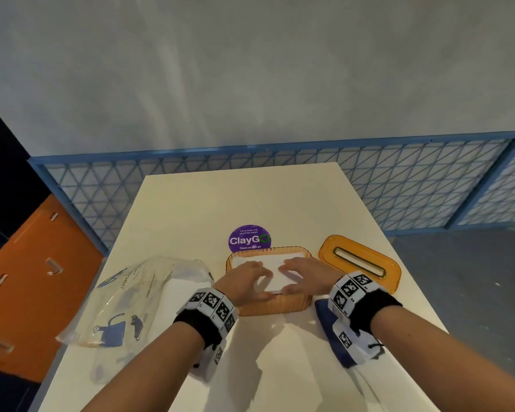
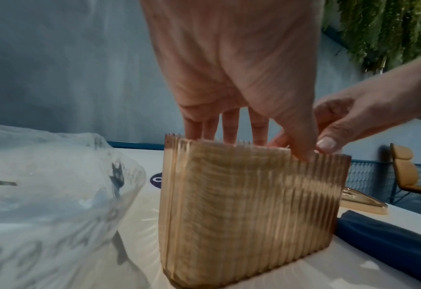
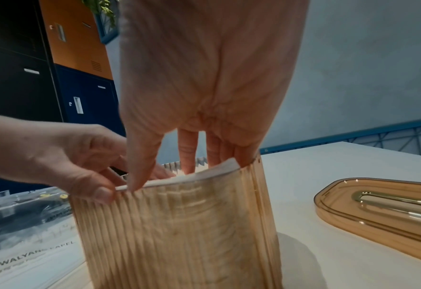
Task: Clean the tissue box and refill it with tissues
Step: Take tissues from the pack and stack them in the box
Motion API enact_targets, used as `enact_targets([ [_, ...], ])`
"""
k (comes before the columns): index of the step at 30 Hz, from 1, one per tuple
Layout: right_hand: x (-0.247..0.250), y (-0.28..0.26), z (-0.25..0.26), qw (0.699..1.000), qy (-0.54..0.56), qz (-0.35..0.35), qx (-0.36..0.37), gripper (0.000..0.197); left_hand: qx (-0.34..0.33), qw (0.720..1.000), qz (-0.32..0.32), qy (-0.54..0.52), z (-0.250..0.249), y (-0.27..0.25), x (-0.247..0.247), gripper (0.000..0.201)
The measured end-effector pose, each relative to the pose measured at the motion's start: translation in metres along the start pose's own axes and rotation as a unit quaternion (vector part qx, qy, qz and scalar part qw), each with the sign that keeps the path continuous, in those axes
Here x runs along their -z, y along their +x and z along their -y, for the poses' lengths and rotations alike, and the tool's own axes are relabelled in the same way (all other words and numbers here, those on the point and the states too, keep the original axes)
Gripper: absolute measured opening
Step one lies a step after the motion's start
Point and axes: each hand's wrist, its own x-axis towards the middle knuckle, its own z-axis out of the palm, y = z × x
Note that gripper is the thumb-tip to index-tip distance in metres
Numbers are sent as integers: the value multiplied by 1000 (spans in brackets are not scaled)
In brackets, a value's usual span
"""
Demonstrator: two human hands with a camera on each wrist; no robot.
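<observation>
An amber ribbed tissue box [image 1: 269, 306] [image 2: 248, 205] [image 3: 179, 234] stands open on the white table [image 1: 250, 197]. A white stack of tissues [image 1: 266, 260] [image 3: 204, 173] fills it to the rim. My left hand [image 1: 247, 278] [image 2: 229, 127] lies on the left half of the stack, fingers straight and spread, thumb at the near rim. Beside it, my right hand [image 1: 305, 275] [image 3: 187, 150] presses the right half in the same way. The amber lid [image 1: 360, 263] [image 3: 382, 211] with its slot lies flat to the right of the box.
A clear plastic tissue wrapper [image 1: 137, 298] [image 2: 43, 185] lies left of the box. A dark blue cloth [image 1: 324, 310] [image 2: 389, 240] lies under my right wrist. A purple sticker [image 1: 249, 239] sits behind the box. A blue mesh fence [image 1: 414, 185] runs past the table's far edge.
</observation>
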Motion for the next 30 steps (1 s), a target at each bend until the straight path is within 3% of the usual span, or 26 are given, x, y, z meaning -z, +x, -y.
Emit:
enact_targets([
  [7, 5, -4, 0, 999, 43, 10, -6, 55, -25, 999, -31, -12, -4, -4, -4, 38],
  [19, 15, 5, 5, 996, 53, 46, -45, 60, -63, 995, -65, 51, -8, 9, -5, 32],
  [30, 18, 1, 1, 996, 48, 76, -26, 48, -65, 993, -96, -27, 6, 10, -3, 25],
])
